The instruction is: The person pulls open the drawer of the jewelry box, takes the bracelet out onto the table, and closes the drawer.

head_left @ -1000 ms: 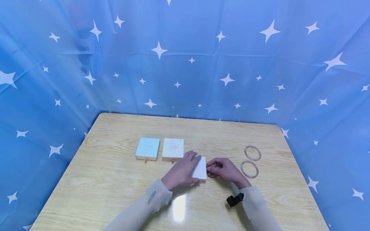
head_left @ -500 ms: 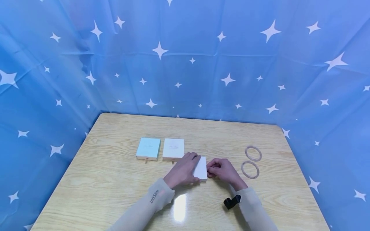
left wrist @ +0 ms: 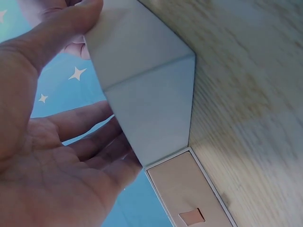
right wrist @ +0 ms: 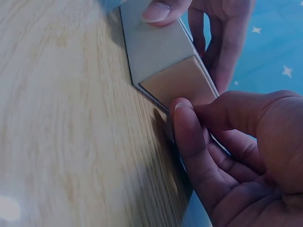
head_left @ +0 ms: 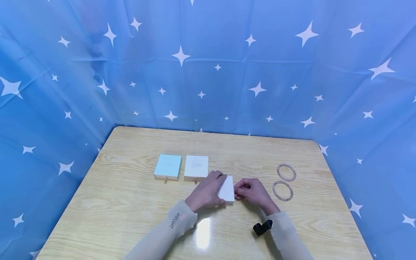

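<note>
A small white box (head_left: 228, 191) stands on the table between my two hands. My left hand (head_left: 205, 192) grips it from the left, thumb on the near side and fingers along the far side. In the right wrist view, a pinkish drawer front (right wrist: 177, 82) shows at the box's right end, about flush with the white sleeve. The thumb and index finger of my right hand (head_left: 254, 192) pinch together right at this drawer front. Whatever small part is between those fingertips is hidden.
Behind the hands, a light blue box (head_left: 168, 165) and another white box (head_left: 196, 165) sit side by side, small tabs facing the front. Two pale bangles, one farther (head_left: 278, 171) and one nearer (head_left: 274, 190), lie right of the right hand. A blue star-printed curtain (head_left: 208, 72) hangs behind the table.
My right wrist has shifted slightly left, its fingertips staying at the box's end. My left hand keeps its grip, and the box stays in place.
</note>
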Motion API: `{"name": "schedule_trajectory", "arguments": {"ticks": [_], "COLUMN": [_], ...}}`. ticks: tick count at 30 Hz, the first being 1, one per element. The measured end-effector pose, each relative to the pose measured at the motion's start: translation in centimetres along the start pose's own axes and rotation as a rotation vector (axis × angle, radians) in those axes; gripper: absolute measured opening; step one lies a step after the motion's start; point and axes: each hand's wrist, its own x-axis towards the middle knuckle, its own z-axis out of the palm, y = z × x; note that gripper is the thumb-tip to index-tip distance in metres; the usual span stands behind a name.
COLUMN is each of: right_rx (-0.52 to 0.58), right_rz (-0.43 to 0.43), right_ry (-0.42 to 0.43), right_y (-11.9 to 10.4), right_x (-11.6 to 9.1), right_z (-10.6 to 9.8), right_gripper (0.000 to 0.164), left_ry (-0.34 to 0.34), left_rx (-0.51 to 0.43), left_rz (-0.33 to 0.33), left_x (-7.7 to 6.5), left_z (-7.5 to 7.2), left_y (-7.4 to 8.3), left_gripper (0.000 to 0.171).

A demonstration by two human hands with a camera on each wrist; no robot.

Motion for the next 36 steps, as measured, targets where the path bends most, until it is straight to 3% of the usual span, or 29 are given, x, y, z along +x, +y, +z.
{"name": "schedule_trajectory", "arguments": {"ticks": [36], "right_rx": [-0.085], "right_rz": [0.008], "right_ry": [0.070], "right_y": [1.0], "right_x": [-1.3], "right_z": [-2.3], "right_gripper": [0.012], "left_ry": [-0.018], "left_rx": [0.001], "left_rz": [-0.011], "left_x": [0.1], "left_z": [0.3], "left_y": [-0.3], "left_gripper": [0.101]}}
